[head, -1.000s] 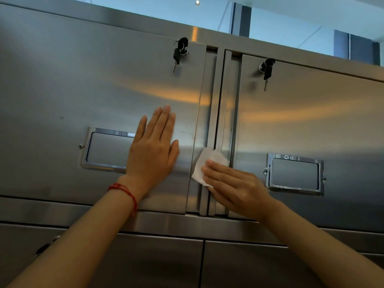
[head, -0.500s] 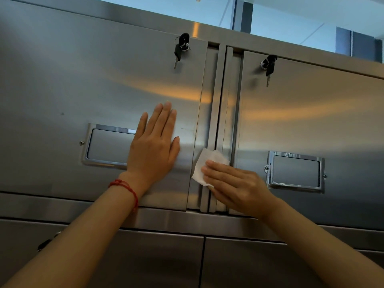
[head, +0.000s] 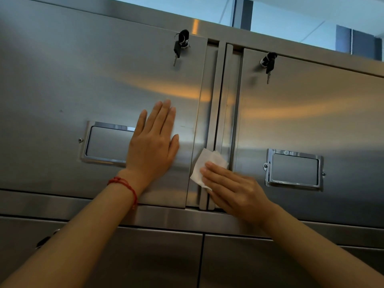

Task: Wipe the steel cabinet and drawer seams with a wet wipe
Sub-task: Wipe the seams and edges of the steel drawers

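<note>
Right hand presses wipe flat-fingered onto seam between doors, low down. Left hand spread flat on left door, beside label holder.

Left hand flat on the left door — wipe under right hand, on the seam between doors.

Seam above wet wipe unobstructed; keys hang left

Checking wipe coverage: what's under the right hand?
Under the right hand lies the white wet wipe, pressed flat on the vertical seam. Its lower part and the seam beneath are covered.
</note>
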`<state>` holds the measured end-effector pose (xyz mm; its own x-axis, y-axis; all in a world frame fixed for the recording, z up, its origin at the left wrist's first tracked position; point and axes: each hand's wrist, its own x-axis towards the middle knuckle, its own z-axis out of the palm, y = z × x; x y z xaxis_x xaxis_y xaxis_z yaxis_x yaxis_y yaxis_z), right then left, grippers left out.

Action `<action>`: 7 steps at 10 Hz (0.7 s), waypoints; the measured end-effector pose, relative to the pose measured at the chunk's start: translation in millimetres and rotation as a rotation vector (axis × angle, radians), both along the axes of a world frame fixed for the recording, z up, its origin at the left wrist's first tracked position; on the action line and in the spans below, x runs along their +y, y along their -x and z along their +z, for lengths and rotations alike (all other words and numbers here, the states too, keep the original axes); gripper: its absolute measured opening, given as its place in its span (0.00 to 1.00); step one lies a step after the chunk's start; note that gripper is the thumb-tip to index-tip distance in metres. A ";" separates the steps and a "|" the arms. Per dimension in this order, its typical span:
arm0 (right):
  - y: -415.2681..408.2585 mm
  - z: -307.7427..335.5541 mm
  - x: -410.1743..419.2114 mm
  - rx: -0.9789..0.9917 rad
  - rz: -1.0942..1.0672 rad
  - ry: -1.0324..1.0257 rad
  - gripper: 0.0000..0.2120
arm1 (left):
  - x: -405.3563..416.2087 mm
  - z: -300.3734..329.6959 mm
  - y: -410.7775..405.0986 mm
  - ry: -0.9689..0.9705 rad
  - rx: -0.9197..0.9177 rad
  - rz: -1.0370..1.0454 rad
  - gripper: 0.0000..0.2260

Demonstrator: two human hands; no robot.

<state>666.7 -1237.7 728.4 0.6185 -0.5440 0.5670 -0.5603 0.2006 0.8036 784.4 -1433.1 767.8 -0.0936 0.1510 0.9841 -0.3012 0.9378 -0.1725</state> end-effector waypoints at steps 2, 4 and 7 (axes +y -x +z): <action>-0.7 -0.3 4.9 0.013 -0.012 -0.048 0.12 | 0.8 0.3 -0.7 0.000 -0.007 -0.003 0.26; 0.6 -16.2 1.3 -0.043 0.017 -0.032 0.11 | 0.3 0.5 0.0 0.007 0.010 -0.001 0.26; 2.7 -14.4 0.4 -0.043 0.004 -0.025 0.11 | -0.3 0.2 0.3 -0.003 -0.001 -0.001 0.26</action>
<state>664.0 -1237.2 714.1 0.5959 -0.5563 0.5792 -0.5952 0.1782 0.7836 784.1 -1433.4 767.9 -0.0946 0.1478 0.9845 -0.2998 0.9388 -0.1697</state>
